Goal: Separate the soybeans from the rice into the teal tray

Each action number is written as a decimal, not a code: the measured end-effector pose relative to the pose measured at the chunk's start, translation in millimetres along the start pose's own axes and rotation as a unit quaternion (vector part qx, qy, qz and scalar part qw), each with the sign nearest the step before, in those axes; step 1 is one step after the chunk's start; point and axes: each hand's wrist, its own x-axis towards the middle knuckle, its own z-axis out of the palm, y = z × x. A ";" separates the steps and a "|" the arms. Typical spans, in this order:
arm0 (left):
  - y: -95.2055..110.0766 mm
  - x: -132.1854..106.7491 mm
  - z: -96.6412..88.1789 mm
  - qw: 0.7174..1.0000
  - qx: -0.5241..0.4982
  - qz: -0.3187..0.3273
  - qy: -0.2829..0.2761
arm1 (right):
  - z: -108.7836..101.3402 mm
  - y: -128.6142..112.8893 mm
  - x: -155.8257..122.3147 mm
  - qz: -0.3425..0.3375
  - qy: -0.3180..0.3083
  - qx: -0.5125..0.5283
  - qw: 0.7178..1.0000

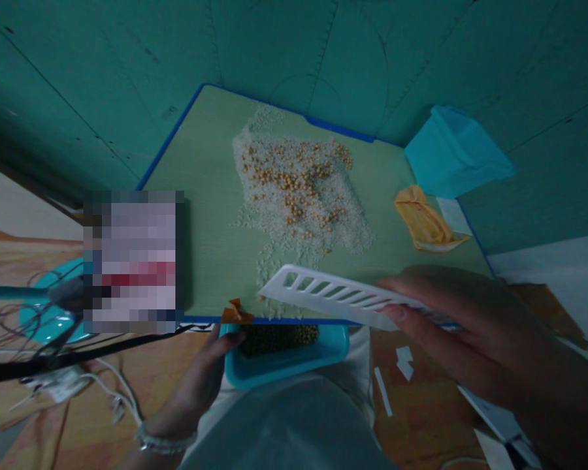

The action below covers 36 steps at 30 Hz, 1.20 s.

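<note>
White slotted scraper (323, 294) – over the near side of the bench (196, 183), right hand (396, 297) clamped on its right end, thumb below, fingers above. That end is partly covered by the hand; the slotted part sticks out left of the fingers. Its left tip is by stray grains; can't tell if it touches the bench.

Blue tray (284, 373) just below the bench's near edge, at the person's lap. Left hand (203, 369) grips its left end – thumb over the rim, other fingers mostly hidden. Small dark beans (267, 343) inside, paler ones at the right; far part of the tray cut off by the bench edge.

Beyond the scraper: white grains (350, 219) spread out, yellow beans (296, 189) scattered on top. Orange tape (236, 312) at the near edge, above the left thumb. Right side: blue bin (453, 153), crumpled yellow cloth-like item (424, 219), material unclear. Left: pixelated block (140, 241), any print unreadable. Cables (125, 385) lower left, dim.
</note>
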 end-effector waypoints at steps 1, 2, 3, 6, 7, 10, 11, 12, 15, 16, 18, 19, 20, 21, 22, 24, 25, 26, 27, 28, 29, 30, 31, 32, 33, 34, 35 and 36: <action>-0.6 0.3 -0.7 1.000 0.000 0.004 -0.001 | 0.5 -0.5 -0.7 -0.001 0.003 0.002 1.000; -1.3 0.6 -1.1 1.000 -0.001 0.007 -0.003 | 0.9 -1.2 -1.3 -0.002 0.010 0.003 1.000; -1.9 0.9 -1.5 1.000 -0.001 0.009 -0.006 | 1.2 -1.9 -1.8 -0.003 0.015 0.003 1.000; -3.0 2.1 -1.6 1.000 -0.002 0.015 -0.010 | 1.1 -4.3 -3.4 0.001 0.016 0.004 1.000; -3.1 2.5 -1.6 1.000 -0.002 0.017 -0.009 | 0.9 -5.0 -4.2 0.003 0.015 0.003 1.000; -3.4 3.2 -2.4 1.000 -0.005 0.019 -0.005 | 0.7 -6.7 -7.4 -0.001 0.014 -0.003 1.000; -3.5 3.1 -2.8 1.000 -0.006 0.019 -0.005 | 0.9 -7.1 -8.7 -0.005 0.018 -0.002 1.000; -3.7 2.9 -3.4 1.000 -0.007 0.020 -0.006 | 1.3 -7.4 -9.9 -0.005 0.022 -0.002 1.000; -4.3 2.1 -4.4 1.000 -0.007 0.019 -0.005 | 2.3 -8.5 -12.4 -0.005 0.027 -0.005 1.000; -4.5 2.0 -4.5 1.000 -0.007 0.018 -0.002 | 2.5 -8.9 -12.7 -0.007 0.024 -0.007 1.000; -4.9 2.3 -4.5 1.000 -0.007 0.016 0.007 | 2.5 -9.9 -12.7 -0.010 0.013 -0.009 1.000; -5.0 2.7 -4.4 1.000 -0.009 0.017 0.012 | 2.4 -10.4 -12.6 -0.013 0.011 -0.009 1.000; -5.2 3.2 -4.4 1.000 -0.011 0.019 0.017 | 2.2 -10.9 -12.5 -0.013 0.011 -0.009 1.000; -5.2 3.7 -4.5 1.000 -0.012 0.019 0.021 | 2.0 -11.3 -12.7 -0.015 0.013 -0.010 1.000; -5.2 4.1 -4.7 0.999 -0.013 0.018 0.023 | 1.8 -11.6 -13.2 -0.019 0.019 -0.011 1.000; -4.8 4.4 -5.3 1.000 -0.013 0.014 0.021 | 1.1 -10.9 -15.9 -0.021 0.030 -0.012 0.999; -4.4 4.2 -5.6 1.000 -0.012 0.012 0.018 | 0.6 -9.9 -18.2 -0.022 0.030 -0.012 0.999; -4.0 3.9 -5.9 1.000 -0.011 0.012 0.014 | 0.1 -8.5 -21.1 -0.025 0.033 -0.014 0.999; -3.6 3.5 -6.2 1.000 -0.010 0.013 0.010 | -0.3 -6.6 -24.6 -0.034 0.034 -0.015 0.999; -3.3 3.0 -6.3 1.000 -0.008 0.015 0.008 | -0.7 -4.6 -28.5 -0.047 0.034 -0.020 0.998; -2.9 2.7 -6.4 1.000 -0.006 0.016 0.007 | -1.0 -2.7 -32.5 -0.062 0.033 -0.025 0.997; -2.6 2.4 -6.2 1.000 -0.005 0.017 0.006 | -1.1 -1.1 -36.3 -0.081 0.031 -0.029 0.996; -2.1 2.2 -5.7 1.000 -0.003 0.018 0.005 | -1.1 0.0 -39.8 -0.097 0.026 -0.033 0.994; -1.4 2.1 -4.7 1.000 -0.001 0.017 0.003 | -0.9 0.4 -42.6 -0.107 0.018 -0.036 0.993; -0.4 1.9 -3.2 1.000 0.002 0.016 0.001 | -0.6 0.1 -44.6 -0.114 0.014 -0.038 0.993; 1.0 1.7 -1.0 1.000 0.006 0.013 -0.001 | -0.3 -0.6 -45.8 -0.120 0.016 -0.043 0.992; 2.7 1.4 1.7 1.000 0.012 0.011 -0.002 | 0.0 -1.7 -46.1 -0.124 0.022 -0.048 0.991; 4.7 0.9 4.9 1.000 0.018 0.009 0.000 | 0.4 -2.7 -45.8 -0.128 0.032 -0.055 0.990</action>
